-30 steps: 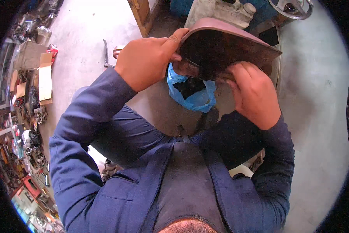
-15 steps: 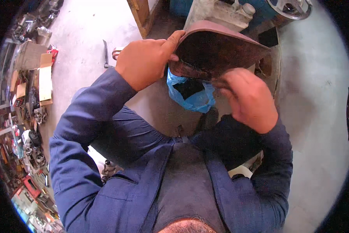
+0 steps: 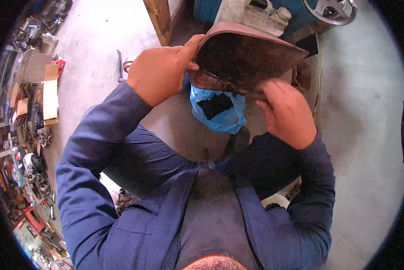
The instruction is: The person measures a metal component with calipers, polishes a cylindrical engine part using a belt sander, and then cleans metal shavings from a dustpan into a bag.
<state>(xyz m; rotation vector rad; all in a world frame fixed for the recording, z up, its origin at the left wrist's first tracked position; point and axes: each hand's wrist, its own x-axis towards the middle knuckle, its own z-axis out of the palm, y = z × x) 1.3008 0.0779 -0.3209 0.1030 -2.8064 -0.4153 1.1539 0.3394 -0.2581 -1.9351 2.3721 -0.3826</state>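
A reddish-brown shallow tray-like piece, dark and stained inside with a raised rim, is held tilted in front of me. My left hand grips its left rim, thumb along the edge. At the lower right edge of the piece is my right hand, fingers curled together; something thin may be pinched in them, but blur hides it. Below the piece stands an open blue plastic bag with black material inside.
A dirty whitish plastic tank with a cap stands beyond the piece, near a chrome wheel-like ring. Cardboard boxes and heaps of parts line the left side. A dark long-handled tool lies on the floor left of my hand.
The piece and both hands have shifted slightly left in view, along with the surroundings. My right hand has moved a little along the lower edge. More of the bag's black contents shows.
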